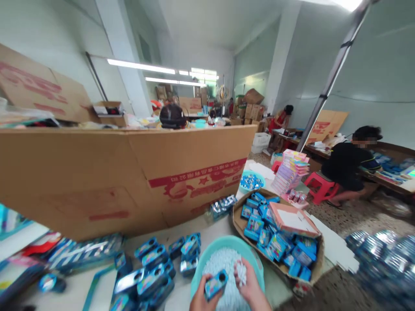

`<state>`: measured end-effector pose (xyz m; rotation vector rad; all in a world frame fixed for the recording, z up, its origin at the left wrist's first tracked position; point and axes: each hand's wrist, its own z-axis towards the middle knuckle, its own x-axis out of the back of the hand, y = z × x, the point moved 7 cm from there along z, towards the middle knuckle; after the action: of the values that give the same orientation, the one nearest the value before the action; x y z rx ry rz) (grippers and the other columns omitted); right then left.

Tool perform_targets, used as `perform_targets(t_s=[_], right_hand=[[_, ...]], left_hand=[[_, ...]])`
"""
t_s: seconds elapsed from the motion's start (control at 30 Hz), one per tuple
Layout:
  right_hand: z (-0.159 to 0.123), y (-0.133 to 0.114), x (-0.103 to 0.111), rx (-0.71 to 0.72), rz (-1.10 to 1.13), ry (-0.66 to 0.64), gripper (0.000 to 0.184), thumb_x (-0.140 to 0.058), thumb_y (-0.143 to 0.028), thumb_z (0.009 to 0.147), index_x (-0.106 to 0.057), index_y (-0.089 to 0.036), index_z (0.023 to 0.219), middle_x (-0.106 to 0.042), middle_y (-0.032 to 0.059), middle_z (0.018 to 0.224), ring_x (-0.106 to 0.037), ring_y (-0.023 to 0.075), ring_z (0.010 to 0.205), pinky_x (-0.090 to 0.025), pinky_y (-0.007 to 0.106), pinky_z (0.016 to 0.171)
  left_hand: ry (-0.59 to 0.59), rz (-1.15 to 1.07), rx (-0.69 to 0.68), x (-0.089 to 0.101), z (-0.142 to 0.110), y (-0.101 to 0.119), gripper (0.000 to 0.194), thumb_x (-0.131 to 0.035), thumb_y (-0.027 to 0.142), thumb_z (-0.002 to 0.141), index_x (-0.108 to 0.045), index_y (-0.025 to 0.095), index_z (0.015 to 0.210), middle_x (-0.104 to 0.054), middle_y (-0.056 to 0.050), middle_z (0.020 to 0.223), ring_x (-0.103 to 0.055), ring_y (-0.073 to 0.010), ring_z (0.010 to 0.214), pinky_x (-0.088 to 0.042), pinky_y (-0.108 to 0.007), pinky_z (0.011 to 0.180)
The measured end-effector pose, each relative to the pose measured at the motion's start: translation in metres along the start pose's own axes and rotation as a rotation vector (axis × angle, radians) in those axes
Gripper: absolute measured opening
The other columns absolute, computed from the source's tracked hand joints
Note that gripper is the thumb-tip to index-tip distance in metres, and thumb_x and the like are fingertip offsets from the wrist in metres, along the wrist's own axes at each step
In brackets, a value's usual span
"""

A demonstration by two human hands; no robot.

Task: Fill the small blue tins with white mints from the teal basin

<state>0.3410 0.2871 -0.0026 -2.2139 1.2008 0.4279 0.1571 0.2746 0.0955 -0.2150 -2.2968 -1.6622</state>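
My left hand (204,296) is closed around a small blue printed box (216,285) with a dark round hole in its face. Just right of it, my right hand (248,283) is cupped, fingers curled, around a heap of small white pellets (241,273). Both hands are over a turquoise basin (195,278) filled with many more pale pellets (222,260). To the left of the basin, several similar blue boxes with holes (154,255) stand in a loose group on the table.
Right of the basin, a cardboard tray (238,216) holds many blue boxes and a pink box (293,219). A tall cardboard sheet (129,181) stands along the table's back. Clear-wrapped packs (94,250) lie left. A person (345,160) sits on a red stool (319,185) at right.
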Motion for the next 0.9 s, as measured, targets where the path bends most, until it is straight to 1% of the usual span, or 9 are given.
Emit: perform_targets(t_s=[0.03,0.13,0.2,0.3,0.47,0.57,0.67,0.8,0.9], right_hand=[[-0.012,-0.004,-0.006,-0.002,0.026,-0.016,0.014,-0.055,-0.032,0.069,-0.05,-0.02,0.064,-0.055,-0.0026,0.05,-0.047,0.0067,0.036,-0.025,0.013,0.032],[-0.036,-0.022,-0.027,0.039,0.024,-0.061,0.012,-0.051,-0.027,0.076,-0.048,-0.019,0.067,-0.054,-0.0032,0.051,-0.048,0.0069,0.039,-0.027,0.013,0.032],[-0.039,-0.034,-0.039,0.108,-0.001,-0.106,0.012,-0.05,-0.027,0.078,-0.048,-0.02,0.069,-0.054,-0.0035,0.053,-0.048,0.0074,0.041,-0.028,0.014,0.032],[-0.041,-0.043,-0.051,0.211,-0.093,-0.144,0.016,-0.051,-0.033,0.079,-0.047,-0.021,0.069,-0.054,-0.004,0.055,-0.048,0.0078,0.042,-0.029,0.016,0.032],[-0.051,-0.036,-0.067,0.298,-0.183,-0.191,0.021,-0.054,-0.038,0.078,-0.047,-0.021,0.07,-0.053,-0.0046,0.056,-0.047,0.0074,0.043,-0.033,0.018,0.035],[-0.055,-0.03,-0.073,0.353,-0.187,-0.187,0.023,-0.055,-0.041,0.077,-0.047,-0.021,0.068,-0.052,-0.0046,0.057,-0.048,0.0071,0.045,-0.039,0.019,0.042],[-0.059,-0.026,-0.075,0.41,-0.235,-0.177,0.026,-0.055,-0.044,0.076,-0.046,-0.021,0.066,-0.052,-0.0042,0.058,-0.05,0.0079,0.049,-0.044,0.021,0.049],[-0.065,-0.028,-0.075,0.503,-0.346,-0.153,0.028,-0.055,-0.045,0.075,-0.046,-0.021,0.064,-0.052,-0.0043,0.058,-0.051,0.0084,0.05,-0.044,0.022,0.053],[-0.066,-0.031,-0.075,0.552,-0.353,-0.151,0.03,-0.055,-0.047,0.075,-0.047,-0.021,0.063,-0.052,-0.0041,0.058,-0.05,0.0082,0.05,-0.043,0.022,0.053]], left_hand=[[-0.067,-0.006,-0.054,-0.004,-0.002,0.003,0.05,-0.076,0.048,0.05,-0.062,0.026,0.093,-0.069,-0.002,0.092,-0.065,-0.0275,0.09,-0.053,-0.036,0.078],[-0.108,0.06,-0.166,-0.007,-0.006,0.006,0.043,-0.067,0.042,0.063,-0.058,0.023,0.1,-0.068,-0.003,0.099,-0.064,-0.0244,0.095,-0.049,-0.036,0.084],[-0.141,0.108,-0.202,-0.011,-0.006,0.004,0.04,-0.066,0.036,0.067,-0.057,0.023,0.103,-0.067,-0.003,0.099,-0.063,-0.0236,0.093,-0.049,-0.037,0.083],[-0.168,0.142,-0.26,-0.016,-0.008,0.005,0.037,-0.065,0.027,0.068,-0.058,0.023,0.104,-0.067,-0.003,0.103,-0.062,-0.0231,0.096,-0.048,-0.038,0.085],[-0.178,0.186,-0.344,-0.02,-0.012,0.017,0.039,-0.067,0.021,0.068,-0.059,0.024,0.106,-0.067,-0.004,0.104,-0.062,-0.0241,0.097,-0.047,-0.038,0.085],[-0.181,0.221,-0.375,-0.024,-0.012,0.019,0.04,-0.068,0.021,0.067,-0.06,0.025,0.106,-0.067,-0.004,0.104,-0.062,-0.0247,0.096,-0.047,-0.037,0.084],[-0.183,0.231,-0.368,-0.026,-0.01,0.017,0.041,-0.068,0.023,0.069,-0.059,0.026,0.109,-0.066,-0.004,0.105,-0.062,-0.0242,0.095,-0.048,-0.035,0.08],[-0.191,0.275,-0.401,-0.029,-0.01,0.02,0.043,-0.068,0.022,0.068,-0.059,0.026,0.11,-0.067,-0.004,0.104,-0.062,-0.0248,0.094,-0.048,-0.035,0.079],[-0.187,0.311,-0.412,-0.031,-0.008,0.022,0.044,-0.07,0.022,0.067,-0.059,0.026,0.11,-0.067,-0.005,0.103,-0.062,-0.0259,0.092,-0.047,-0.035,0.078]])
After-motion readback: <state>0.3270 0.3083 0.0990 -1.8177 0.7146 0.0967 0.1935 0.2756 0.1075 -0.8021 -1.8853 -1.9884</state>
